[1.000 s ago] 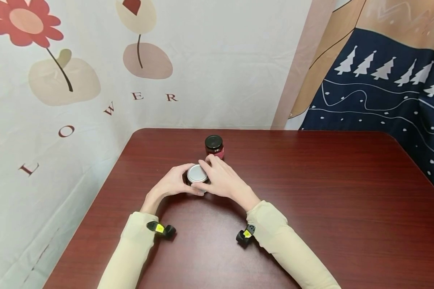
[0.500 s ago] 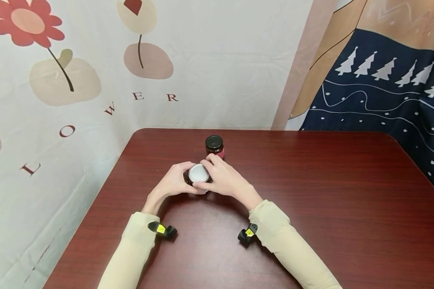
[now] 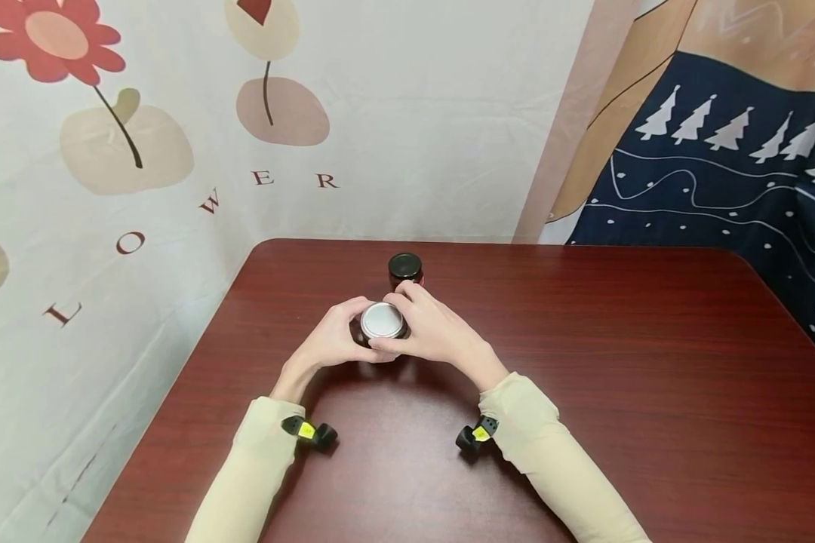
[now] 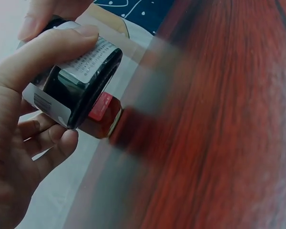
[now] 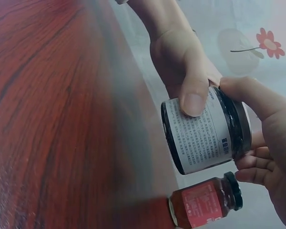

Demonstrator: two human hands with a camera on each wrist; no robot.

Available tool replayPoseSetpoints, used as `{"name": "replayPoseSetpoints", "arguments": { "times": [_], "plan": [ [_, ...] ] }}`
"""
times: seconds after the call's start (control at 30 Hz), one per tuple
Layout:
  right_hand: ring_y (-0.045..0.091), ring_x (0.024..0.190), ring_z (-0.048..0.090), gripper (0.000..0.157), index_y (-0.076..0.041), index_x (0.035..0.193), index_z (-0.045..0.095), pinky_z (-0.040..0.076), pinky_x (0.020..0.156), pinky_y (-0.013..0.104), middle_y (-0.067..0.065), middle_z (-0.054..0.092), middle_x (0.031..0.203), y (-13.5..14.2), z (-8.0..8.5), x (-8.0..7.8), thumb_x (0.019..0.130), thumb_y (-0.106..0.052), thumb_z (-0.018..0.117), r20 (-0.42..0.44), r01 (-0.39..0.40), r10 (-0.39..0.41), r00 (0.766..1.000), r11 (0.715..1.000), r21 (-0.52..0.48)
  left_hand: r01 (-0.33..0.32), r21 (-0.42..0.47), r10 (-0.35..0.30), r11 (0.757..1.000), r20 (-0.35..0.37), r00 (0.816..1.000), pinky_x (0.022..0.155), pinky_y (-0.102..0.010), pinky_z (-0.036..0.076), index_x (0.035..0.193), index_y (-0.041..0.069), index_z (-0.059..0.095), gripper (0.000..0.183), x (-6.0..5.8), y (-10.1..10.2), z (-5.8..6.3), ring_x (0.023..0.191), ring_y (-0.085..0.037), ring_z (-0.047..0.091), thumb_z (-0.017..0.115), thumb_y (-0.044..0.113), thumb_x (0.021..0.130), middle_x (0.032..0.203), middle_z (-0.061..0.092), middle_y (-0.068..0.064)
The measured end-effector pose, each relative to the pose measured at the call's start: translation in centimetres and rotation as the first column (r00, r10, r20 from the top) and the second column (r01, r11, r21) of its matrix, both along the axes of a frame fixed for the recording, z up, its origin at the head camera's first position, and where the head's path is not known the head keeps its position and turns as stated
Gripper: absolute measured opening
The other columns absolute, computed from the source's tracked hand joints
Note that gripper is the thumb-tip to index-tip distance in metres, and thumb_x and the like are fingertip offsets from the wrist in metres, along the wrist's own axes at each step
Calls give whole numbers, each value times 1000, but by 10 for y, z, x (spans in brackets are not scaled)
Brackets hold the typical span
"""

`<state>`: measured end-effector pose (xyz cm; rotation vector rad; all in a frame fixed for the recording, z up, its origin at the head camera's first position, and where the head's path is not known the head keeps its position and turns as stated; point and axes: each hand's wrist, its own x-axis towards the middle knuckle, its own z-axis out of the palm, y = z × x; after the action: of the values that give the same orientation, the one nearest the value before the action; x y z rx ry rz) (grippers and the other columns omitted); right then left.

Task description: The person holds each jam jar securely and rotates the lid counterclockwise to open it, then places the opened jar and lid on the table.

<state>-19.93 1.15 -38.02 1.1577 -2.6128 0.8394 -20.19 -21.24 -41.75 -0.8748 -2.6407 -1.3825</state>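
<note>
Nearest we've got pale sleeves [image 3: 564, 467] with black wrist devices [image 3: 477, 435], well on our side of the red-labelled jar [image 5: 200, 205]. Left hand [image 3: 336, 335], nearer than the red-labelled jar and left of it: parted only as wide as the white-labelled jar [image 5: 200, 136], thumb on label, gripping the body. Right hand [image 3: 435, 324], nearer than the red-labelled jar and slightly right: thumb and fingers bent round the silver-topped lid [image 3: 382, 320], which is on. White-labelled jar is between both hands, nearer than the red-labelled jar and a bit left. Right fingers overlap the red-labelled jar in the head view; contact, we can't tell. Table [image 3: 618, 362] runs under it. Beyond it we see a pale cloth [image 3: 414, 113] lettered "LOWER"; far right of it, a navy cloth [image 3: 706, 188] with white trees.
</note>
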Motion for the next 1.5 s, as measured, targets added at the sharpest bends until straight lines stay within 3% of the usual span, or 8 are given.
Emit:
{"name": "replayPoseSetpoints", "arguments": {
  "times": [0.4,0.67,0.77,1.0,1.2,1.5],
  "plan": [
    [13,96,53,48,-13,113,66,50,82,29,-1,53,109,11,5,3,83,-48,78,-15,-5,5,1000,999,-36,-2,68,5,998,-34,999,79,-31,50,110,12,71,59,5,13,5,88,-15,62,98,13,58,94,66,3],
    [13,94,54,48,-10,113,66,50,82,29,1,54,110,16,6,3,82,-43,81,-58,-20,15,998,995,-94,-1,92,8,996,-76,997,74,-28,49,104,4,71,49,27,29,41,81,-15,60,93,4,60,88,64,1],
    [14,94,53,48,-8,112,67,49,83,29,2,54,109,18,6,3,81,-40,83,-70,-34,26,997,991,-127,-4,100,12,995,-81,997,73,-27,48,103,4,70,48,29,31,45,80,-15,59,92,3,61,87,62,1],
    [16,97,53,50,-5,111,68,48,85,30,4,56,108,21,8,1,78,-39,84,-112,-59,39,993,980,-188,-26,119,41,993,-126,991,69,-27,49,102,11,73,51,12,28,17,78,-15,58,97,15,58,86,63,3],
    [16,100,53,50,-5,113,68,48,87,30,3,57,108,26,12,1,78,-37,85,-110,-75,51,993,972,-223,-57,92,71,994,-159,985,67,-27,47,99,10,72,47,15,35,22,76,-13,56,95,16,58,83,60,5],
    [13,95,52,46,-7,110,68,47,83,28,0,56,104,38,17,4,79,-37,84,-107,-90,68,992,972,-219,-51,94,64,994,-143,988,67,-28,46,102,16,72,50,20,45,26,75,-12,55,96,24,59,84,60,8]
  ]
}}
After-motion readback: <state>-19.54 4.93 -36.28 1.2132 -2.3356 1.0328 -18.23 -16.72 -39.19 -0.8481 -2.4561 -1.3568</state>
